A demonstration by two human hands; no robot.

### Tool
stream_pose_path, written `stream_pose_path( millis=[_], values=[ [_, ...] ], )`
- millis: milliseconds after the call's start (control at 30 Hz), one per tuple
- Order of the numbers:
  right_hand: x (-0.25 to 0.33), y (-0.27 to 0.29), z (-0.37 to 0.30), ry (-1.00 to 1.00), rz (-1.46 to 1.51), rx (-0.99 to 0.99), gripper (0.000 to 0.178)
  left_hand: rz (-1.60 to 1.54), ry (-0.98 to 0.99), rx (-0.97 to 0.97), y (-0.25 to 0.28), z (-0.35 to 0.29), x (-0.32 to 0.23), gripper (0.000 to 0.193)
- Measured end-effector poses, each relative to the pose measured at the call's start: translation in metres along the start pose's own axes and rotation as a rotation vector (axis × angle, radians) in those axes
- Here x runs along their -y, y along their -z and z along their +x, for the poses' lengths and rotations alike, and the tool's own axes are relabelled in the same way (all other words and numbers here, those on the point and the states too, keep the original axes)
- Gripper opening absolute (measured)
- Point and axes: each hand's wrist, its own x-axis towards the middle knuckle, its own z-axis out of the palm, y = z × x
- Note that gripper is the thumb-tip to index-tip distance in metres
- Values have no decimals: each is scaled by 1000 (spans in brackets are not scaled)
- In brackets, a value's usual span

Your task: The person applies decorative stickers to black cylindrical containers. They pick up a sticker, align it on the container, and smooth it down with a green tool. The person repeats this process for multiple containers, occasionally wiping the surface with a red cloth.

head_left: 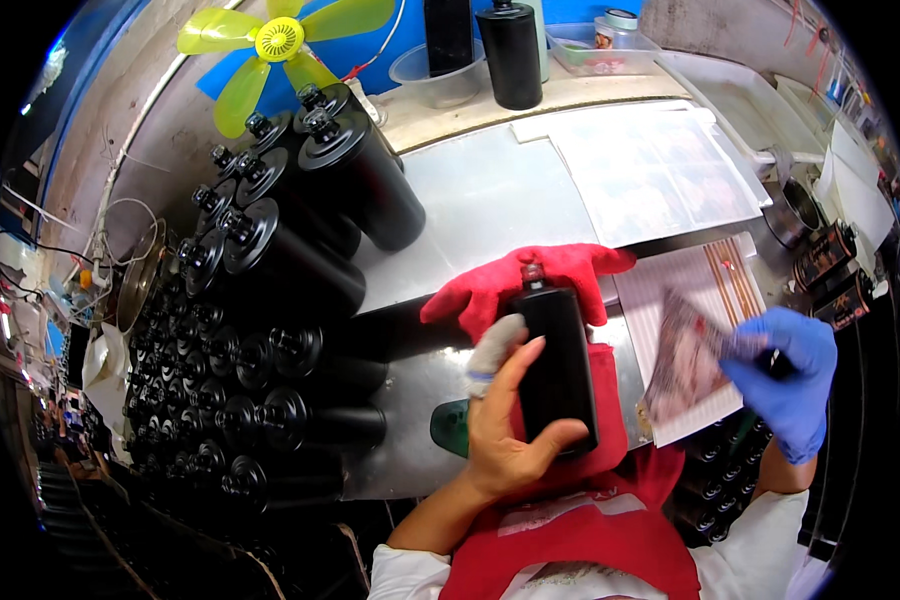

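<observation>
A square-shouldered black bottle [555, 370] lies on a red cloth [470, 292], its neck pointing away from me. My left hand [510, 430] grips it from the left side, with the thumb across its lower face. One finger of that hand wears a whitish cover. To the right, my right hand [792, 380], in a blue glove, pinches a thin printed sheet [685, 360] by its edge. The sheet hangs folded over white striped paper [660, 280], apart from the bottle. A dark green piece [450, 428] rests beside my left hand; its kind is unclear.
Many black bottles [290, 260] crowd the left side, large ones at the back. A yellow-green fan [280, 40] stands behind them. White sheets [650, 170] lie at the back right, near a shallow tray [735, 100] and a metal pot [792, 215]. Wooden sticks [730, 280] sit on the striped paper.
</observation>
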Motion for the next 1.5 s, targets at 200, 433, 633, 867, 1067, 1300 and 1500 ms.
stream_pose_path(
  millis=[200, 433, 633, 867, 1067, 1300, 1500],
  values=[
    [11, -14, -20, -132, 426, 235, 22, -965, 478, 329, 5, -4, -44, 100],
    [-48, -106, -33, -649, 840, 184, 19, -308, 488, -183, -2, -7, -19, 13],
    [-72, -137, -19, -650, 853, 178, 18, -318, 514, -270, 1, 5, 7, 12],
    [-70, -136, 1, -769, 988, 162, 12, -423, 531, -339, 1, 17, 22, 11],
    [-76, -135, 7, -839, 996, 206, 11, -460, 560, -361, 2, 21, 27, 10],
    [-78, -138, 10, -848, 1026, 179, 11, -464, 529, -403, -1, 25, 31, 8],
    [-79, -140, 12, -866, 1025, 190, 12, -453, 535, -404, -1, 27, 33, 6]
  ],
)
